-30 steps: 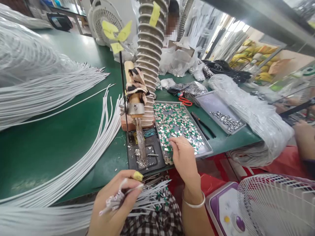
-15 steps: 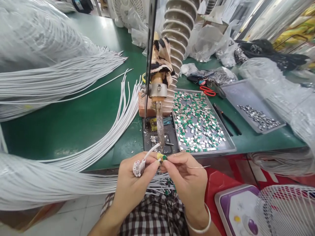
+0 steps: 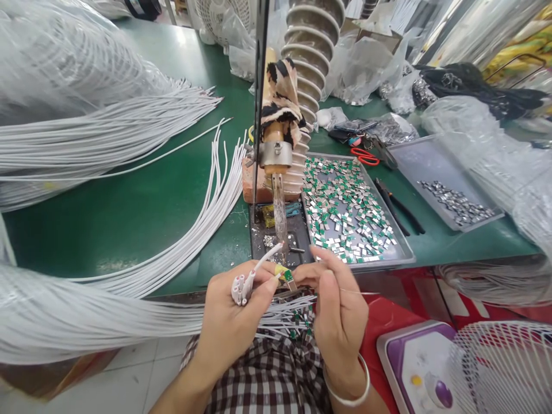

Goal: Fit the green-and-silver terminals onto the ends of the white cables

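Note:
My left hand point(image 3: 235, 313) grips a small bunch of white cable ends point(image 3: 241, 284) below the table's front edge. One cable sticks up toward the tip of the soldering iron point(image 3: 279, 213). A small green and silver chip point(image 3: 288, 278) sits pinched between my left thumb and my right hand point(image 3: 338, 307). My right hand also holds a thin wire point(image 3: 353, 292) that points right. Just behind my hands stands a metal tray point(image 3: 399, 248) covered with several more green chips. More cables with chips on their ends point(image 3: 284, 319) lie across my lap.
White cables point(image 3: 194, 230) curve over the green table, with a big bagged bundle point(image 3: 64, 75) at the back left. Black pliers point(image 3: 399, 208), red scissors point(image 3: 364, 156) and a second tray point(image 3: 431, 167) of metal parts lie right. A fan point(image 3: 504, 368) stands at lower right.
My right hand came off the chip tray and met my left hand in front of the soldering iron. It now holds a green chip against the cable end. The view dropped lower.

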A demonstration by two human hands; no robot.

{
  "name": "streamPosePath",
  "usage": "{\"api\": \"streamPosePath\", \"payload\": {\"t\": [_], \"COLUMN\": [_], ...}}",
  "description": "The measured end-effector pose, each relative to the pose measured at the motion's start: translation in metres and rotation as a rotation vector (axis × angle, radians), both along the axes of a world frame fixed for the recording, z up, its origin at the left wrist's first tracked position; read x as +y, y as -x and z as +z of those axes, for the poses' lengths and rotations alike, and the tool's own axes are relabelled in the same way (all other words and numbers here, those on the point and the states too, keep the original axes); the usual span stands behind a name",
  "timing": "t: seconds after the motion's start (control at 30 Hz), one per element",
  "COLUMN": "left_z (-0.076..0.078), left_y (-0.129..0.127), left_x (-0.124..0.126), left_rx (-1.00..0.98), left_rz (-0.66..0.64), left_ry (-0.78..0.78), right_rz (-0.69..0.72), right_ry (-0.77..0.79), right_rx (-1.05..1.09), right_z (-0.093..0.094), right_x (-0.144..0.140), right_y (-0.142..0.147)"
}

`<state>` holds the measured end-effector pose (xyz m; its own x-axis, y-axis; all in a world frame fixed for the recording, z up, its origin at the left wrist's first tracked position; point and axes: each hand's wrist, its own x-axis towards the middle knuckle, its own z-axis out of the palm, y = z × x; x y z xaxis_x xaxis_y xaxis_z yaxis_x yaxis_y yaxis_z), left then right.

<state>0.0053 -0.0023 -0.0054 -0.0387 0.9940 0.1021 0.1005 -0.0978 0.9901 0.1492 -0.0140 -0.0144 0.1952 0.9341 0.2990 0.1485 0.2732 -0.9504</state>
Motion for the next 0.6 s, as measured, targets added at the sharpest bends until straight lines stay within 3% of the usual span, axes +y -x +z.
{"api": "streamPosePath", "payload": {"t": [0.1, 0.23, 0.6], "left_z": [0.003, 0.007, 0.014], "left_y": [0.000, 0.001, 0.002], "left_x": [0.002, 0.006, 0.012], "left_rx": [0.028, 0.027, 0.008], "left_rz": [0.011, 0.007, 0.020], "left_ry": [0.000, -0.028, -0.062], "right_rz": [-0.113, -0.090, -0.034], "right_ry": [-0.182, -0.411, -0.405], "right_rx": [-0.128, -0.277, -0.233], "right_z": [0.001, 0.008, 0.016], "right_x": [0.004, 0.010, 0.015], "right_y": [-0.003, -0.003, 0.008]}}
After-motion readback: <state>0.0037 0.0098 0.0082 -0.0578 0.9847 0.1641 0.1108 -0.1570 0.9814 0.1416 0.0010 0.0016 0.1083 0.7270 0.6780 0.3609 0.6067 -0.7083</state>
